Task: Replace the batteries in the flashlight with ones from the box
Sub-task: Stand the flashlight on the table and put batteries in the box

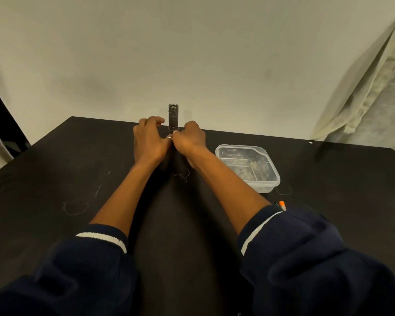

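The curled fingers (154, 121) of the left hand (147, 139) and those of the right hand (191, 139) close in together, thumbs meeting at a small pale silvery piece (170, 137); I cannot tell whether it is pinched or only touched, nor what it is. If it is loose, it could slip free and be hard to find. Just beyond the knuckles the dark grey metal cylindrical flashlight (173, 117) stands upright near the far edge of the black table (78, 167). A careless nudge could likely topple it, and it might roll off that edge. The clear plastic rectangular box (265, 188) sits near the right forearm, contents indistinct; a sweeping reach might shove it.
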